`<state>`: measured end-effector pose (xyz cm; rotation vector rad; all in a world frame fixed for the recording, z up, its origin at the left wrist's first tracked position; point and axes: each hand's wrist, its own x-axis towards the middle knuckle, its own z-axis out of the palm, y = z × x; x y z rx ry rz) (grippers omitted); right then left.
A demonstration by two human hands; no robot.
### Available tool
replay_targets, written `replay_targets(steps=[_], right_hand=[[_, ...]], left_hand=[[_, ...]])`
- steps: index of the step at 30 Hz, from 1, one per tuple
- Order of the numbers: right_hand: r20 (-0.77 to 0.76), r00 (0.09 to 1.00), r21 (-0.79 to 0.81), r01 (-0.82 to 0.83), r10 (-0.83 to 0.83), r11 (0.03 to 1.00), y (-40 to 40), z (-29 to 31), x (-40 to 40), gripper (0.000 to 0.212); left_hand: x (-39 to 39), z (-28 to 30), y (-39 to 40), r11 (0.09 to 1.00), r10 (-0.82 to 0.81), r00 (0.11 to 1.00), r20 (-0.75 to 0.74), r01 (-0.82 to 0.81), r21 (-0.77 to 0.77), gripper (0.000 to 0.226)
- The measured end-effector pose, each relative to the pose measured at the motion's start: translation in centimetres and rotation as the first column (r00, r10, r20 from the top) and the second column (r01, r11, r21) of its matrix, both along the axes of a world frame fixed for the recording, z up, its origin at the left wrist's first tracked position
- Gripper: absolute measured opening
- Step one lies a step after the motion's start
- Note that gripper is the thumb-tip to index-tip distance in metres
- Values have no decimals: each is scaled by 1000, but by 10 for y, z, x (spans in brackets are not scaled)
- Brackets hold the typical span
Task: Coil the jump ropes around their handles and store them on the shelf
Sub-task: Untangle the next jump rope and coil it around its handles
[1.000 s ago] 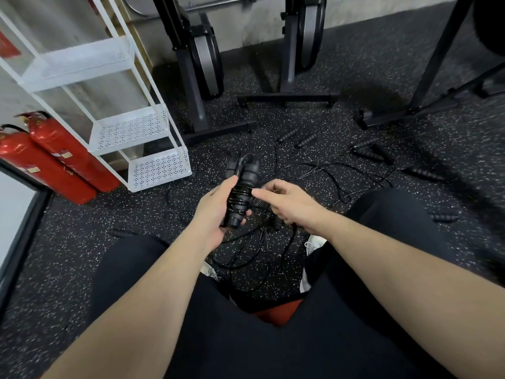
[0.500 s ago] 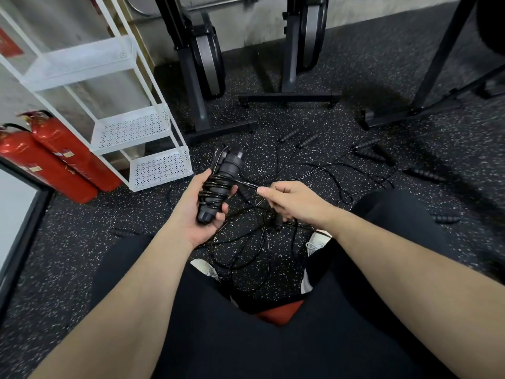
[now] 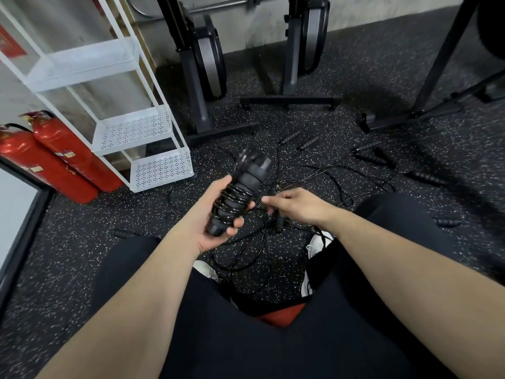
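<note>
Head view: your left hand (image 3: pixel 216 214) grips a pair of black handles (image 3: pixel 237 192) wound with rope, held above the floor; their long axis tilts up and away toward the upper right. Your right hand (image 3: pixel 293 205) pinches the rope's loose end (image 3: pixel 259 205) just beside the bundle. The white shelf (image 3: pixel 161 170) stands to the left.

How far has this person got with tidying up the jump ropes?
Early days. The white shelf shows no ropes on its tiers. In hand: the left hand grips a pair of handles with cord coiled round them; the right hand is beside it, fingers curled. Left: loose handles and tangled cords on the floor.
</note>
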<state>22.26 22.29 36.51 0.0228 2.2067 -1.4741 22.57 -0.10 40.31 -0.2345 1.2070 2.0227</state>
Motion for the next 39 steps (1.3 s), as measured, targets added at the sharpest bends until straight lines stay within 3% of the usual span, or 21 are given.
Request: replay_targets(steps=[3,8,12,14,15,17,22,25,29,32,37,39], right_hand=[[33,999,41,-29,27,999,0,-2,0,42],[-43,999,181,22,-15,983,-1,1,1,30],[38,994,-22,105,-104,994,-1,-4,-3,44],[83,992,-62,104,-99,993,-3,-6,-9,34],[51,996,-1,67,-66,998,-3,-3,-8,23],[-63,998,83,4,1,997,-3,3,-3,9],[-191,981,87,44,-27,995,-2,3,-2,27],[-175,985,139,21,4,990,0,0,-4,30],[-165,984,167,-33,61,985,-3,-5,-3,35],[-132,986,136,-79,97,988,-6,-1,-1,30],[-1,996,131,-93,94,987,-5,4,5,55],[7,993,114,-121,121,986,-6,5,6,55]], left_hand=[[2,2,3,978,-166,984,-69,155,-142,51],[7,6,10,868,-393,917,-65,347,-356,51],[8,4,9,790,-481,876,-40,414,-452,28],[7,1,7,757,-518,855,-10,453,-471,24],[6,-1,7,742,-526,851,4,461,-487,24],[4,-5,6,700,-550,835,0,461,-545,29],[0,-10,5,605,-604,797,8,465,-647,54],[-2,-14,6,560,-615,789,13,449,-696,24],[-1,-22,11,486,-650,759,-43,372,-791,26],[0,-27,14,375,-686,721,-96,238,-896,20],[-6,-34,14,422,-566,807,-167,110,-900,20],[-8,-37,13,457,-484,858,-174,78,-886,23]])
